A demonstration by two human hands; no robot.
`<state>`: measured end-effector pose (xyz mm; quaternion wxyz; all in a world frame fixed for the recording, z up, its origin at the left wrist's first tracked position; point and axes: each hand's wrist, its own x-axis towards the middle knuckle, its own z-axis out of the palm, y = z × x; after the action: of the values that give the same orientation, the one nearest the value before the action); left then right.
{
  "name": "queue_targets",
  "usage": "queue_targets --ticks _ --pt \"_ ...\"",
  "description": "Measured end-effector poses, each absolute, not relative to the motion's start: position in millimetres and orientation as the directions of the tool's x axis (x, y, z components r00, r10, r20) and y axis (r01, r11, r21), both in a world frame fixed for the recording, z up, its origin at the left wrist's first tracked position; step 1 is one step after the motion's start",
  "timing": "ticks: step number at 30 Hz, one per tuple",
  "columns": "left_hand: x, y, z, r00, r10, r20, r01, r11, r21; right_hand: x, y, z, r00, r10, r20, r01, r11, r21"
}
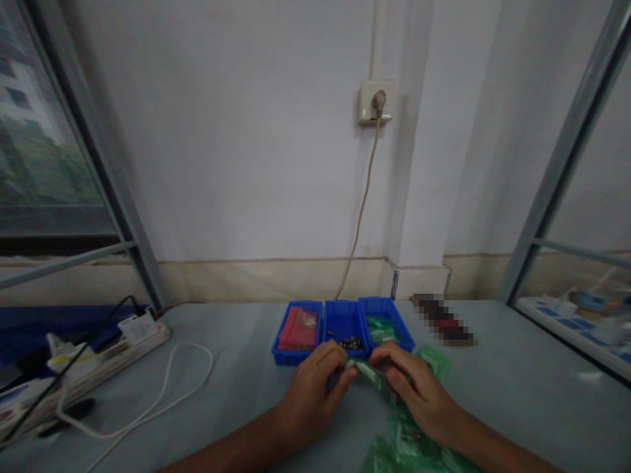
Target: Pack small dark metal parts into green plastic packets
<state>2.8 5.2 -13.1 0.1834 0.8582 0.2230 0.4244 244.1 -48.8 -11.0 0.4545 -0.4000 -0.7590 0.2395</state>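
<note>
— Hands busy? 
— Left hand (pixel 311 387) and right hand (pixel 417 387) both pinch a small green plastic bag (pixel 365 372), just before three blue plastic bins (pixel 344 328).
— Filled yet? 
— Probably not; more green bags (pixel 409 447) wait on the grey surface (pixel 236 394).

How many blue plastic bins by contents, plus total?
Blue plastic bin with red bags: 1
Blue plastic bin with small dark metal parts: 1
Blue plastic bin with green bags: 1
Total: 3
</note>
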Motion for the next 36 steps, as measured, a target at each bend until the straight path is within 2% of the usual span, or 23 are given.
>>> queue_targets --ticks 7,17,26,31,36 --pt "2.4 2.6 -6.2 0.563 0.522 0.640 0.185 -0.835 0.519 239.9 -45.0 -10.8 -0.218 0.817 0.533 0.516 0.560 -0.648" --pt "2.2 3.1 -5.2 0.542 0.531 0.651 0.111 -0.813 0.571 239.9 -42.8 -11.7 -0.239 0.793 0.560 0.502 0.594 -0.628" --pt "-0.1 3.3 -11.6 0.593 0.575 0.564 0.230 -0.792 0.565 239.8 -42.8 -12.4 -0.244 0.810 0.534 0.504 0.576 -0.643" --pt "0.5 5.3 -13.4 0.601 0.545 0.584 0.231 -0.818 0.527 238.8 -42.0 -12.2 -0.250 0.793 0.555 0.488 0.598 -0.635" --pt "0.1 5.0 -13.4 0.610 0.561 0.559 0.237 -0.803 0.547 238.0 -42.8 -12.9 -0.218 0.820 0.530 0.492 0.561 -0.666"
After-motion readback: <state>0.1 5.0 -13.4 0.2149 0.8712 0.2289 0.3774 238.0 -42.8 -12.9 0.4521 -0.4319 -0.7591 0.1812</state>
